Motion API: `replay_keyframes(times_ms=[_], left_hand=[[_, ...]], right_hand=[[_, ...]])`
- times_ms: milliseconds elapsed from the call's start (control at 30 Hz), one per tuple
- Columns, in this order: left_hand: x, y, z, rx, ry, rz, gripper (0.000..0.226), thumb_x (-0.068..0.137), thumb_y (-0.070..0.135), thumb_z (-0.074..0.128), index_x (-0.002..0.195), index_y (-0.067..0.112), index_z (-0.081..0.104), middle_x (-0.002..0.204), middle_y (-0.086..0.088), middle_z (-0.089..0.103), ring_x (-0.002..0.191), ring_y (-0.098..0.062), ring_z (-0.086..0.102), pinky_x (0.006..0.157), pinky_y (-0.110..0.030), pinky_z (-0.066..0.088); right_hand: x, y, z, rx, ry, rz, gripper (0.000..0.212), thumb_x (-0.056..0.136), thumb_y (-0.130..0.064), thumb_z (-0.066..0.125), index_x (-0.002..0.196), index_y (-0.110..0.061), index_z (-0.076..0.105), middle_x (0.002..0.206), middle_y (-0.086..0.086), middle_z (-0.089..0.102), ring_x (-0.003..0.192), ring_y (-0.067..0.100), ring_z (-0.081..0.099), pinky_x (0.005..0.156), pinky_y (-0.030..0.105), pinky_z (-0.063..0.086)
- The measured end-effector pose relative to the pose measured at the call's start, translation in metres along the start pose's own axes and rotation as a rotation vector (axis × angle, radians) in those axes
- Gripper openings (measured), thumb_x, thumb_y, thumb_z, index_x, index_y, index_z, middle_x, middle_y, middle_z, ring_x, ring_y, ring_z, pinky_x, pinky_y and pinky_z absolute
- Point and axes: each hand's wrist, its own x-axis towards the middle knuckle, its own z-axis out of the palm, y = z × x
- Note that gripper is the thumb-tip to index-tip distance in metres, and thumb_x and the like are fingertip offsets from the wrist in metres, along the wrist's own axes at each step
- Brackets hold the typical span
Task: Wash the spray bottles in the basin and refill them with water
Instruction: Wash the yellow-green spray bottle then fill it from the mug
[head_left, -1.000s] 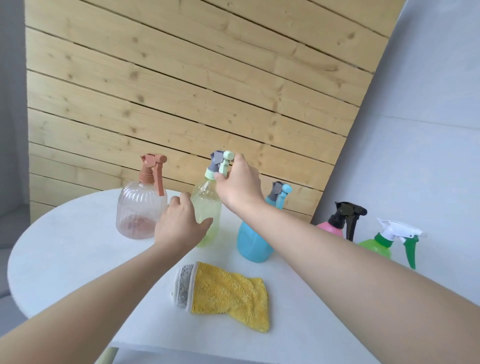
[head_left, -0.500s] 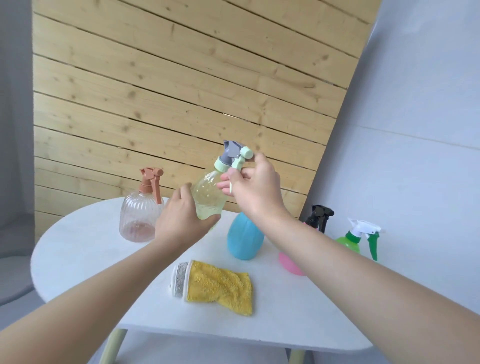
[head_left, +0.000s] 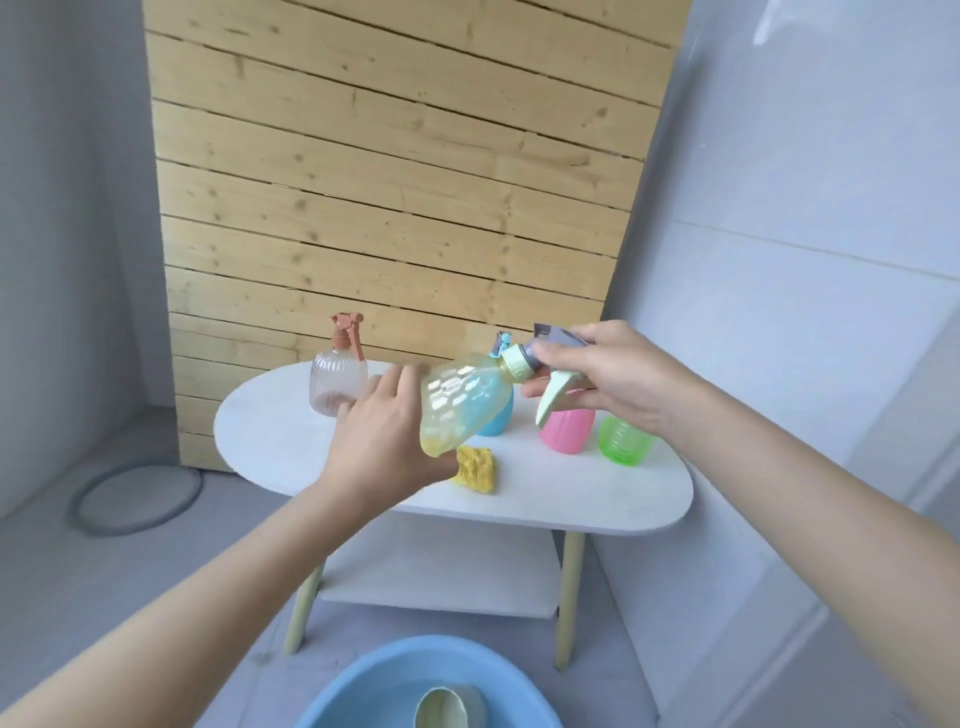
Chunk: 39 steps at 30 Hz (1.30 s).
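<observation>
I am holding the yellow-green spray bottle (head_left: 464, 405) in the air above the white surface (head_left: 571, 499), tilted so that its base points down to the left and its neck points up to the right. My left hand (head_left: 387, 441) is cupping the bottle's body from the near side, fingers closed against it. My right hand (head_left: 608, 379) is gripping the pale green and grey trigger head (head_left: 540, 364) at the neck, with the trigger lever hanging down below my fingers.

Four other spray bottles are standing upright on the surface. The clear ribbed bottle with the brown trigger (head_left: 340, 371) is standing at the far left. The blue bottle (head_left: 496, 418) is standing directly behind the held bottle and is mostly hidden by it. The pink bottle (head_left: 566, 428) and the green ribbed bottle (head_left: 623, 441) are standing side by side below my right hand, their heads hidden. The yellow cloth (head_left: 477, 468) is lying on the surface just beside my left hand.

The blue basin (head_left: 363, 691) is sitting on the floor at the bottom edge of the view, in front of the surface, with a pale cup-like container (head_left: 441, 706) inside it.
</observation>
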Motion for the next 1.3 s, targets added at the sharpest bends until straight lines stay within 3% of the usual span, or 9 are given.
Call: replay_keyframes(times_ms=[333, 500, 633, 733, 833, 1000, 1100, 1200, 1300], left_hand=[[-0.072, 0.002, -0.020, -0.153, -0.112, 0.084, 0.083, 0.047, 0.056, 0.058, 0.122, 0.020, 0.052, 0.104, 0.009, 0.057, 0.093, -0.018, 0.054, 0.075, -0.036, 0.049], [-0.088, -0.003, -0.017, -0.085, -0.009, 0.040, 0.080, 0.051, 0.050, 0.063, 0.123, 0.016, 0.051, 0.109, 0.004, 0.058, 0.097, -0.023, 0.053, 0.076, -0.041, 0.048], [-0.087, 0.001, -0.024, -0.046, 0.052, 0.045, 0.075, 0.052, 0.044, 0.068, 0.120, 0.016, 0.051, 0.105, 0.004, 0.058, 0.094, -0.025, 0.052, 0.070, -0.036, 0.042], [-0.086, 0.003, -0.024, -0.011, 0.058, 0.078, 0.076, 0.051, 0.045, 0.068, 0.120, 0.017, 0.051, 0.105, 0.004, 0.059, 0.094, -0.025, 0.052, 0.070, -0.034, 0.038], [-0.087, 0.002, -0.024, -0.006, 0.036, 0.105, 0.077, 0.051, 0.045, 0.068, 0.121, 0.017, 0.052, 0.107, 0.003, 0.059, 0.094, -0.026, 0.055, 0.071, -0.036, 0.043], [-0.093, 0.000, -0.023, -0.092, -0.017, 0.077, 0.081, 0.052, 0.044, 0.069, 0.125, 0.016, 0.051, 0.112, 0.003, 0.058, 0.098, -0.024, 0.055, 0.077, -0.038, 0.048], [-0.092, -0.001, -0.021, -0.138, -0.027, 0.059, 0.083, 0.051, 0.046, 0.069, 0.126, 0.017, 0.050, 0.114, 0.004, 0.058, 0.099, -0.022, 0.054, 0.079, -0.037, 0.048], [-0.094, -0.001, -0.018, -0.140, -0.026, 0.056, 0.081, 0.051, 0.045, 0.069, 0.125, 0.017, 0.050, 0.113, 0.004, 0.058, 0.099, -0.023, 0.054, 0.078, -0.039, 0.048], [-0.095, -0.003, -0.013, -0.007, 0.042, 0.126, 0.082, 0.049, 0.040, 0.076, 0.122, 0.021, 0.044, 0.109, 0.001, 0.060, 0.096, -0.028, 0.056, 0.074, -0.041, 0.049]], right_hand=[[-0.072, 0.034, -0.013, -0.294, -0.205, -0.278, 0.021, 0.086, 0.001, 0.065, 0.100, -0.014, 0.064, 0.101, 0.007, 0.070, 0.093, 0.016, 0.063, 0.096, 0.040, 0.046], [-0.077, 0.040, -0.012, -1.015, 0.225, -0.493, 0.037, 0.095, -0.023, 0.055, 0.131, -0.031, 0.057, 0.102, 0.000, 0.048, 0.107, 0.019, 0.047, 0.089, 0.024, 0.034], [-0.079, 0.028, -0.005, -0.457, 0.170, -0.204, 0.029, 0.098, -0.038, 0.045, 0.111, -0.023, 0.066, 0.077, 0.003, 0.069, 0.067, 0.012, 0.065, 0.062, 0.021, 0.044], [-0.079, 0.025, 0.001, -0.210, 0.131, -0.164, 0.021, 0.094, -0.037, 0.055, 0.092, -0.020, 0.067, 0.078, 0.007, 0.073, 0.077, 0.023, 0.072, 0.073, 0.037, 0.058], [-0.082, 0.023, 0.001, -0.225, 0.106, -0.292, 0.005, 0.088, -0.015, 0.066, 0.090, -0.018, 0.062, 0.094, 0.010, 0.072, 0.087, 0.029, 0.070, 0.085, 0.042, 0.056], [-0.087, 0.022, -0.003, -0.194, -0.122, -0.420, 0.042, 0.089, 0.010, 0.055, 0.110, -0.023, 0.040, 0.105, 0.007, 0.067, 0.082, 0.014, 0.071, 0.071, 0.024, 0.055], [-0.091, 0.022, -0.003, -0.170, -0.177, -0.441, 0.041, 0.087, 0.016, 0.053, 0.105, -0.020, 0.054, 0.104, -0.002, 0.069, 0.091, 0.005, 0.068, 0.077, 0.020, 0.053], [-0.090, 0.026, -0.007, -0.206, -0.105, -0.401, 0.039, 0.086, 0.012, 0.055, 0.093, -0.025, 0.066, 0.097, -0.019, 0.066, 0.105, 0.003, 0.060, 0.095, 0.029, 0.049], [-0.087, 0.023, -0.012, -0.025, -0.055, -0.040, 0.017, 0.099, -0.018, 0.049, 0.102, -0.016, 0.066, 0.094, 0.002, 0.067, 0.091, 0.021, 0.064, 0.086, 0.046, 0.056]])
